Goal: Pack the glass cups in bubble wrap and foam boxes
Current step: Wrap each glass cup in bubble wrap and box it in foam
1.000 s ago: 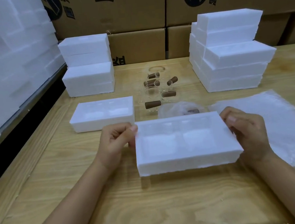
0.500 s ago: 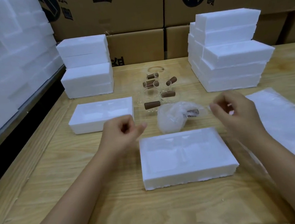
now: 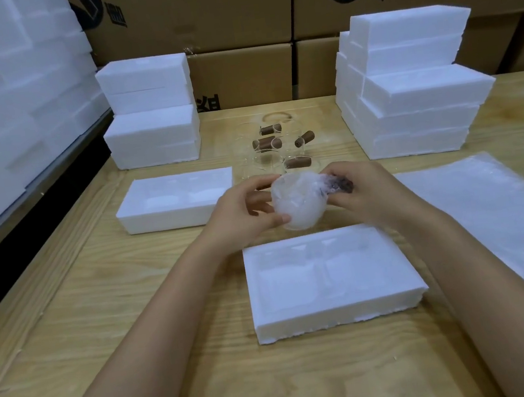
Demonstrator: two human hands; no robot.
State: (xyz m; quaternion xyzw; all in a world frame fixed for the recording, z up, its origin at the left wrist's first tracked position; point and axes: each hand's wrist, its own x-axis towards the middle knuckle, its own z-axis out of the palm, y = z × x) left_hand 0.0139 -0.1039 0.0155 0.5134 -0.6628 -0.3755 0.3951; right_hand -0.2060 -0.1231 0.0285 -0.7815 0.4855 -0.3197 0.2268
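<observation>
1. Now, your left hand point(image 3: 242, 214) has its fingers curled round the left side of the wrapped cup point(image 3: 298, 207), thumb under the lower edge.
2. Your right hand point(image 3: 362, 196) grips the same cup from the right, fingers bent over the end where a brown handle point(image 3: 340, 185) shows through the bubble wrap.
3. Wrapped cup: held between both hands, above the table point(image 3: 136, 312), just behind the open foam box point(image 3: 334, 316). Whether it is fully clear of the table cannot be told from this angle.
4. Open foam box: flat on the table nearest you, two moulded recesses facing up, nothing in them.
5. Second foam box point(image 3: 164, 218): to the left, just beyond your left hand, also recess side up.
6. Bare glass cups point(image 3: 266, 161) with brown handles: clustered at mid-table behind your hands.
7. Bubble wrap sheets point(image 3: 494, 219): flat pile on your right.
8. Foam stacks: one at the back left point(image 3: 151, 126), a taller one at the back right point(image 3: 413, 94); cardboard cartons point(image 3: 239, 75) behind both.
</observation>
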